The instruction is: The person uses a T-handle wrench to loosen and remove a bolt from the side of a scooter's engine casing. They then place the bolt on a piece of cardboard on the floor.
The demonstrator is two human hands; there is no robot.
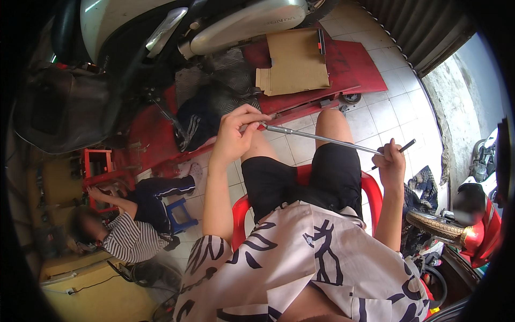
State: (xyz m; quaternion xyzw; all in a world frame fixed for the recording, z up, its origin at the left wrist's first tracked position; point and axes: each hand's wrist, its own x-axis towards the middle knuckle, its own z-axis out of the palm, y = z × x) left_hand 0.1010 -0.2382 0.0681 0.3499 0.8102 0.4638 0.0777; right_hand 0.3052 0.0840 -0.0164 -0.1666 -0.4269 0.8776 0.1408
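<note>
A long silver T-handle wrench (322,138) lies across the space above my knees, sloping slightly down to the right. At its left end, the thumb and fingers of my left hand (236,134) pinch the socket tip. My right hand (390,162) is closed round the other end, where a dark crossbar sticks out on both sides of the fist. Whether a small part sits in the socket end is hidden by my left fingers.
I sit on a red plastic chair (371,196). Ahead is a red lift platform (357,67) with a flattened cardboard box (298,61) and a motorbike (241,27). At left, a person in a striped shirt (137,239) is beside a blue stool (181,216). A red motorbike (485,233) stands right.
</note>
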